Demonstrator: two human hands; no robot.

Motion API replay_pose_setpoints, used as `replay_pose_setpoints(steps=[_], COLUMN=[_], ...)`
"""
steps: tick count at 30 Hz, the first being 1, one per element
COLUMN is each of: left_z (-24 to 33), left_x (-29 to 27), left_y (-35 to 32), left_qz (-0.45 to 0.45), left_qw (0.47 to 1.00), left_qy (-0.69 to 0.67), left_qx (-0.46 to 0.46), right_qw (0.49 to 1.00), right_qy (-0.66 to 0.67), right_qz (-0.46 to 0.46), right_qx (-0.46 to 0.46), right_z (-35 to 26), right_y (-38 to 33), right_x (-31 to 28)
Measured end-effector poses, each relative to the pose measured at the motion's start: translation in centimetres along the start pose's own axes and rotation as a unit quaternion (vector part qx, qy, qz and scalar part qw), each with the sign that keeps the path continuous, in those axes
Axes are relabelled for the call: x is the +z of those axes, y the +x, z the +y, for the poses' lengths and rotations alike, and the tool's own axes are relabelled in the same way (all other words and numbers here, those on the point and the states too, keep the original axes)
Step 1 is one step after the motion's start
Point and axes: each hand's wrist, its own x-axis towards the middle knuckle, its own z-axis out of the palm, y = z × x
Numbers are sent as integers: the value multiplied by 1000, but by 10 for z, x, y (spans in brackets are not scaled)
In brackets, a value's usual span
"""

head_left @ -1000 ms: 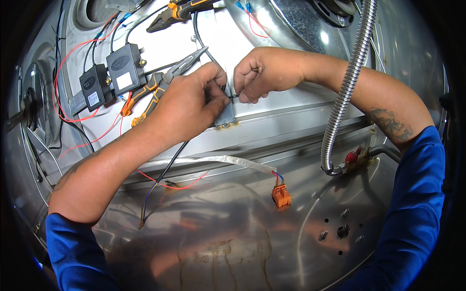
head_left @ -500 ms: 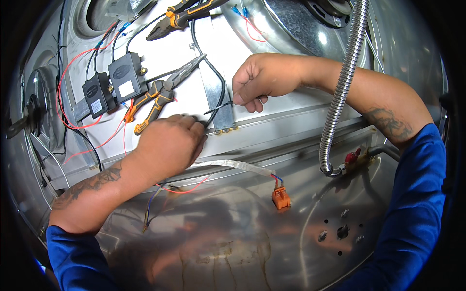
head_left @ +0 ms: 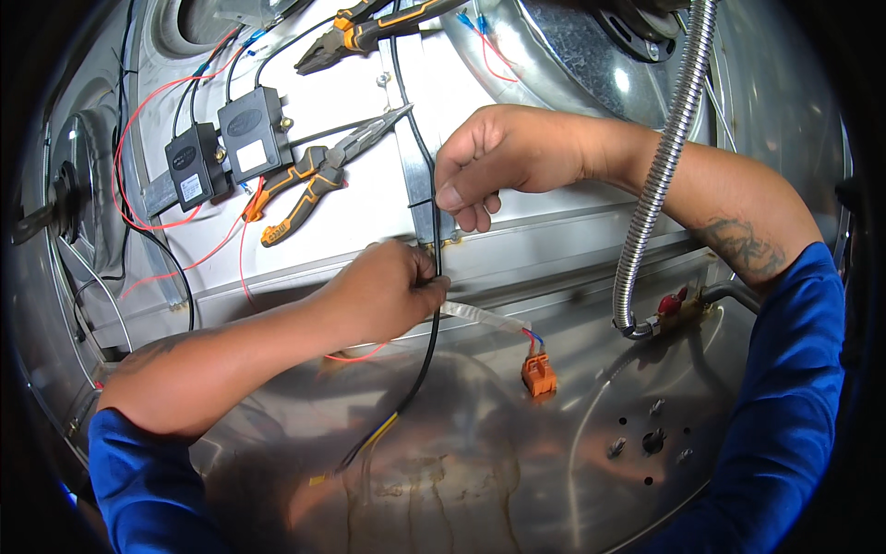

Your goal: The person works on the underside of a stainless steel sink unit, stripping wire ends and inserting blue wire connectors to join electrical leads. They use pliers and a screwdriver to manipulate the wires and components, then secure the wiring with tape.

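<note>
A black cable (head_left: 427,346) runs down over the metal strip (head_left: 417,166) and the edge of the panel. My left hand (head_left: 392,288) is closed on it, thumb and fingers pinching it just below the panel's edge. Its lower end hangs free, with yellow and dark wires (head_left: 383,431) coming out of the sheath. My right hand (head_left: 489,171) is closed in a pinch right beside the cable, higher up. A thin black cable tie (head_left: 420,203) crosses the cable there and leads to the right fingertips, which partly hide its end.
Long-nose pliers (head_left: 341,166) and a second pair of pliers (head_left: 360,35) lie on the white panel. Two black boxes (head_left: 249,134) with wires sit left. A flexible metal hose (head_left: 651,203) passes before my right forearm. An orange connector (head_left: 539,375) hangs below.
My left hand has moved right and taken hold of the black cable, whose lower end now hangs straighter in front of the panel edge. My right hand stays nearly in place by the tie.
</note>
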Motion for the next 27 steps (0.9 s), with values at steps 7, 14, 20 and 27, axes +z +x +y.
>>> replay_pose_setpoints(steps=[7, 14, 20, 27], left_z=[-7, 4, -8, -11], left_x=[4, -3, -33, -24], left_y=[2, 0, -20, -15], left_qz=[-7, -51, -9, -84], left_qw=[999, 985, 828, 776], left_qy=[48, 165, 396, 343], left_qx=[13, 26, 398, 522], right_qw=[1000, 986, 865, 833], right_qy=[-26, -162, -475, -522], right_qz=[9, 42, 164, 90], right_qx=[-10, -18, 18, 159], right_z=[-2, -13, -19, -73], right_y=[2, 2, -12, -99], right_x=[2, -11, -47, -50])
